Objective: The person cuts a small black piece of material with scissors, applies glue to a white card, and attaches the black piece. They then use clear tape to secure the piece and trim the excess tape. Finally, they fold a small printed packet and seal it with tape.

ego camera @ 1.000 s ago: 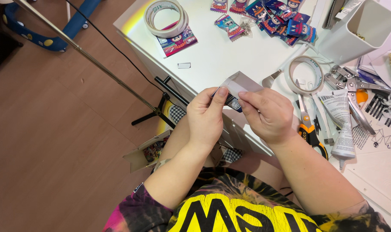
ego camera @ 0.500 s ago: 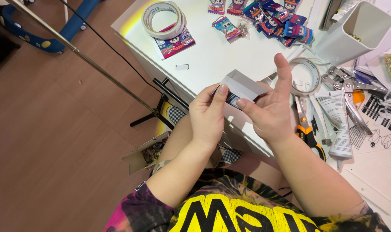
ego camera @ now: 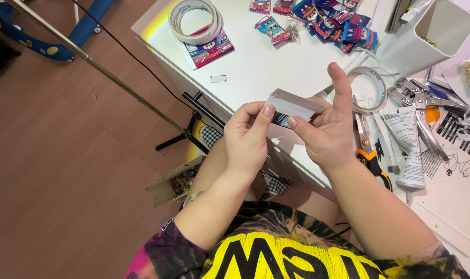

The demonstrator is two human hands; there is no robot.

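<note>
Lifted higher off the bench (ego camera: 255,72) edge, both hands (ego camera: 248,137) (ego camera: 325,132) pinch the clear plastic sleeve (ego camera: 292,106), easing it open; steady grip needed.

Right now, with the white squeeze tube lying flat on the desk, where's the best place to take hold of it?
Probably the tube mid-body, pinched across its width from above. It lies flat with its nozzle toward the desk's near edge; the wide crimped end sits by the metal punch pliers, so the middle looks least crowded.

tape roll (ego camera: 195,19) on table (ego camera: 255,67), scissors (ego camera: 368,152) right
</note>
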